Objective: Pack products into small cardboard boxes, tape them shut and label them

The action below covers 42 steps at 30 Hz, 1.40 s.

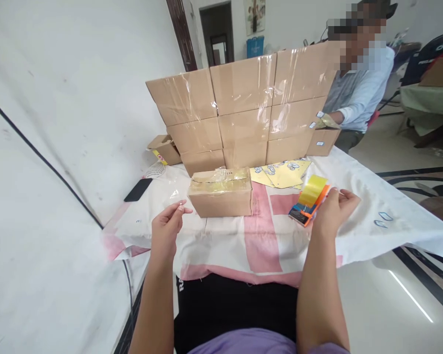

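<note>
My left hand (pixel 168 223) is raised over the near left part of the table, left of a small taped cardboard box (pixel 221 196). Its thumb and forefinger are pressed together; anything between them is too small to make out. My right hand (pixel 337 209) is beside an orange tape dispenser (pixel 310 214) with a roll of yellowish tape (pixel 313 191). The thumb lies close to the dispenser's edge, and the fingers are loosely apart, pointing right. The small box is closed, with clear tape over its top and ragged edges.
Behind the box stands a tall wall of taped cardboard boxes (pixel 243 108). Yellow patterned sheets (pixel 284 174) lie on the tablecloth (pixel 214 246). A black phone-like slab (pixel 138 190) and an opened carton (pixel 166 147) are at left. A co-worker (pixel 369 93) sits behind another box (pixel 323 142).
</note>
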Each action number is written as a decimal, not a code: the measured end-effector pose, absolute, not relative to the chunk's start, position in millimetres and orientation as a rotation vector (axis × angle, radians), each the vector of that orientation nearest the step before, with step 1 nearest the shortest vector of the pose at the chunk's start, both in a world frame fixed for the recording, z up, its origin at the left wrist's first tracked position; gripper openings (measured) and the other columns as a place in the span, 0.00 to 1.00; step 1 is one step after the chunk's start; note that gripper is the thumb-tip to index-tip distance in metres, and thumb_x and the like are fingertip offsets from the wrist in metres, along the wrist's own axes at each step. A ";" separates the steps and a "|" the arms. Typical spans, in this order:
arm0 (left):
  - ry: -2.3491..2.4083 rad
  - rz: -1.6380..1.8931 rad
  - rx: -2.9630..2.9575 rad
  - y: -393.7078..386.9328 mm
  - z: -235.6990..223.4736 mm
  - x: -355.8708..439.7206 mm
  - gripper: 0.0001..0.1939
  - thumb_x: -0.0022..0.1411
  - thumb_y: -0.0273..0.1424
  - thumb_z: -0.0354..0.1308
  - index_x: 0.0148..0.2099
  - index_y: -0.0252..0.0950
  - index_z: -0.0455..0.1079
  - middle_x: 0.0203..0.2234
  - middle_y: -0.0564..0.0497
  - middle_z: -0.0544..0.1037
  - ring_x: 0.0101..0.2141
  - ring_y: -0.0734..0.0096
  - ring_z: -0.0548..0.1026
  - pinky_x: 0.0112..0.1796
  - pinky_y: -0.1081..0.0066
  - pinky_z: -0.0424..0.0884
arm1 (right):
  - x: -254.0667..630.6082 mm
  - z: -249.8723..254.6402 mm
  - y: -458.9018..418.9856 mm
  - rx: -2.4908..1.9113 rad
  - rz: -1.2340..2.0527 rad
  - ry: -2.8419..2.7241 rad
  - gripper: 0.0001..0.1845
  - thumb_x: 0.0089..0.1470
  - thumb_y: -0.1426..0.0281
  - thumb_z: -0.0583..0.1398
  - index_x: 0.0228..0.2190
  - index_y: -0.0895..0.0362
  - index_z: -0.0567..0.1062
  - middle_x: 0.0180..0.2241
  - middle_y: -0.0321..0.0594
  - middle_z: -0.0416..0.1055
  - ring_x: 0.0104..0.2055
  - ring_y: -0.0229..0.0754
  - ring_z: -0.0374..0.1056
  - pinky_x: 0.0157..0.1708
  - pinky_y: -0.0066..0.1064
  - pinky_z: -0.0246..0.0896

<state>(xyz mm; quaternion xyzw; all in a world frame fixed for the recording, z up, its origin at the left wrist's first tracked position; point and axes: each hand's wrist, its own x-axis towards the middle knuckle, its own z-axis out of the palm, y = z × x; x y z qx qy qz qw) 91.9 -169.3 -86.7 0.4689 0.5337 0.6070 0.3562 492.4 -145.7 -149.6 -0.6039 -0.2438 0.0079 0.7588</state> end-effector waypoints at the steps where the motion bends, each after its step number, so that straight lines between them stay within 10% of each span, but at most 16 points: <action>1: 1.378 1.552 1.222 -170.3 -85.3 92.1 0.21 0.56 0.42 0.67 0.47 0.33 0.80 0.31 0.47 0.81 0.19 0.85 0.53 0.22 0.74 0.51 | 484.2 -140.9 -147.2 -1.311 -0.064 -0.483 0.10 0.61 0.60 0.58 0.41 0.51 0.67 0.38 0.38 0.66 0.41 0.46 0.69 0.47 0.44 0.68; 7: 1.433 1.403 1.346 -179.6 -72.7 98.3 0.22 0.57 0.44 0.66 0.48 0.35 0.80 0.29 0.49 0.81 0.19 0.82 0.52 0.20 0.74 0.50 | 389.9 -83.0 -157.4 -1.066 0.205 -0.966 0.08 0.60 0.62 0.61 0.36 0.53 0.76 0.36 0.39 0.75 0.41 0.46 0.72 0.47 0.41 0.67; 14: 1.341 1.131 1.632 -205.2 -99.9 110.7 0.17 0.63 0.44 0.60 0.45 0.39 0.81 0.30 0.48 0.83 0.35 0.63 0.78 0.38 0.67 0.72 | 307.7 -68.9 -176.6 -0.866 0.626 -1.597 0.21 0.58 0.69 0.64 0.52 0.44 0.73 0.45 0.39 0.77 0.52 0.51 0.71 0.55 0.50 0.65; 24: 1.261 0.972 1.532 -218.1 -124.1 117.0 0.21 0.63 0.46 0.58 0.48 0.38 0.81 0.33 0.48 0.84 0.36 0.63 0.78 0.39 0.66 0.70 | 311.8 -60.7 -185.8 -0.929 0.560 -1.988 0.24 0.58 0.79 0.58 0.52 0.45 0.71 0.38 0.36 0.76 0.48 0.48 0.70 0.56 0.49 0.59; 31: 1.474 0.870 1.376 -208.4 -151.6 93.3 0.42 0.62 0.52 0.57 0.68 0.28 0.63 0.24 0.49 0.82 0.30 0.62 0.74 0.39 0.63 0.66 | 320.9 -16.2 -183.8 -0.849 0.357 -1.870 0.14 0.62 0.75 0.58 0.47 0.47 0.72 0.37 0.37 0.73 0.43 0.46 0.70 0.52 0.46 0.60; 42: 1.487 1.219 1.297 -188.3 -143.3 70.5 0.36 0.62 0.49 0.59 0.64 0.32 0.67 0.23 0.52 0.80 0.26 0.67 0.72 0.34 0.67 0.65 | 268.7 47.6 -52.2 -0.854 1.123 -1.827 0.21 0.49 0.75 0.66 0.46 0.53 0.73 0.32 0.34 0.75 0.35 0.40 0.71 0.40 0.34 0.68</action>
